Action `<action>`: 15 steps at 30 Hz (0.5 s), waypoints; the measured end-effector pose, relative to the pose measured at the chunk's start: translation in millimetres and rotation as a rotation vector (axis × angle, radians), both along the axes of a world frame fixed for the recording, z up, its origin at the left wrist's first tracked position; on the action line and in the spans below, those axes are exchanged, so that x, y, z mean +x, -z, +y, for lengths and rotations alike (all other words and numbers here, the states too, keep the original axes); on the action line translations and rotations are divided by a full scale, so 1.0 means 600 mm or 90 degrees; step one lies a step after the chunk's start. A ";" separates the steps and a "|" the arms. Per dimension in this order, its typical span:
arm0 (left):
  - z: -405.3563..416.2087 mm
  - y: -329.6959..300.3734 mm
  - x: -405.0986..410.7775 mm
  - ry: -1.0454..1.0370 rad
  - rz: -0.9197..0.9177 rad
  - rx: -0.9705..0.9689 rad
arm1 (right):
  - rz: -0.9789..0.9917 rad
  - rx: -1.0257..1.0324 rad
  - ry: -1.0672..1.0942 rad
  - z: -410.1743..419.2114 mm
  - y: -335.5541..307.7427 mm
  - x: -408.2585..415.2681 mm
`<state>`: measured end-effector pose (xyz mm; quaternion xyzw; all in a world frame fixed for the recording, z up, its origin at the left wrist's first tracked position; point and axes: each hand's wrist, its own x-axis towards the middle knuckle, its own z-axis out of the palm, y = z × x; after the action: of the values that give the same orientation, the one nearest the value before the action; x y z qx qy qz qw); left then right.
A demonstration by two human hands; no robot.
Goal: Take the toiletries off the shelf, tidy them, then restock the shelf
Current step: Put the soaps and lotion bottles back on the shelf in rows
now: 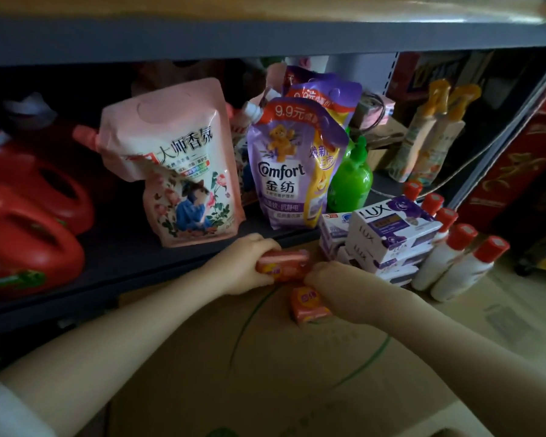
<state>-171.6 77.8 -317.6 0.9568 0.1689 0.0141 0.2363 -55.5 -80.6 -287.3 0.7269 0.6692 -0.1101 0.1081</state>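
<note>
While the wrapped soap bar [282, 265] is gripped at its ends by both hands, left [245, 266] and right [331, 277], beside the shelf edge [171, 263], it is judged light, stiff, slippery-wrapped; end grips suit

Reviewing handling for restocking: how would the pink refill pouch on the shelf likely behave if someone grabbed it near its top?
The pink refill pouch leans rather than standing square, so it probably tips easily when nudged. Its film sides look soft and creased, so it would likely sag and flex under a top grip. It bulges toward the base, suggesting liquid weight low down; supporting the bottom seems wiser.
</note>
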 end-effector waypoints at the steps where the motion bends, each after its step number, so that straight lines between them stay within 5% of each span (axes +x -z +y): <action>1: 0.008 -0.003 -0.007 0.014 -0.008 0.014 | -0.002 -0.001 0.016 0.002 0.003 -0.002; 10: 0.031 -0.073 -0.038 0.054 -0.247 0.033 | 0.047 -0.087 0.064 0.005 -0.013 -0.012; 15: 0.034 -0.165 -0.049 0.030 -0.403 0.107 | 0.182 0.123 0.024 0.031 -0.073 -0.018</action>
<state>-201.0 98.1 -218.8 0.9246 0.0630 0.3193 0.1980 -66.4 -62.3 -243.8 0.7230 0.6717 -0.1497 -0.0606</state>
